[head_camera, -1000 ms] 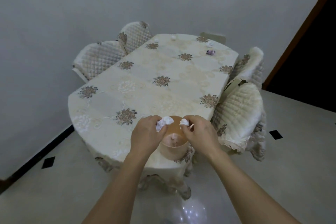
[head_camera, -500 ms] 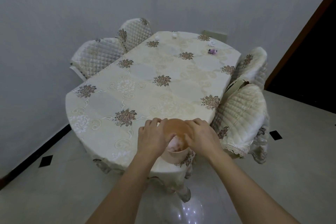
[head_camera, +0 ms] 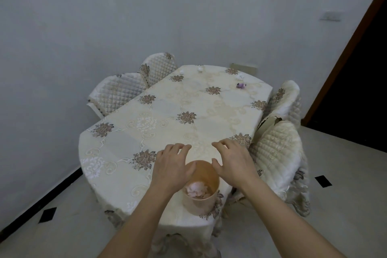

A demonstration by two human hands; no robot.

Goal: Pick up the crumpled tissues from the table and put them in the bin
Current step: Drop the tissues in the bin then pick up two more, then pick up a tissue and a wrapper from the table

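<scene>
A clothed table is ringed by quilted chairs. Tissues lie in the bin, below the spread, empty left hand and right hand.

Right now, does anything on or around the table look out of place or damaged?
Yes. The far chair on the right has its quilted cover pulled askew, baring a torn-looking beige edge. Small crumpled tissues and a purple item lie at the table's far end. The bin stands upright, nothing spilled.

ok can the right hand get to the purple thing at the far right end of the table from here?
Probably not without moving: the right hand is open near the bin, and the purple thing lies across the whole table. Nothing blocks the way.
</scene>
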